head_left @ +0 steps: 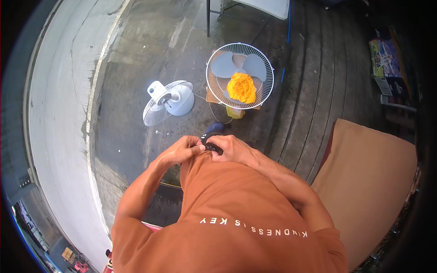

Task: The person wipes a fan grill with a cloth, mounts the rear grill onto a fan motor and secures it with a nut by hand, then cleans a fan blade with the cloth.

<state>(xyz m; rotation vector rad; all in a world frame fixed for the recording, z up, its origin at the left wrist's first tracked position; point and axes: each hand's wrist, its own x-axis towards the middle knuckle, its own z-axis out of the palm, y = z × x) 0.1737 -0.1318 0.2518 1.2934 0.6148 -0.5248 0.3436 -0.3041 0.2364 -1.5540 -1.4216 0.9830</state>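
Close to my waist, in front of the orange-brown shirt (227, 191), both hands meet at a small black curved piece (212, 146) with light marks on it. My left hand (185, 149) pinches its left side, thumb and fingertips together. My right hand (231, 149) closes over its right side with bent fingers. The fingers cover part of the piece, so its exact kind cannot be made out. Beyond my hands, a round wire fan grille (210, 86) holds grey fan blades (253, 67) and a crumpled orange cloth (241, 88).
A white fan base (182, 102) with a wire rear grille (157, 116) lies on the wet concrete floor. Cardboard (212, 96) and a yellow bag (235, 113) sit under the round grille. At right is a brown-covered surface (368, 182); a white table (271, 5) stands ahead.
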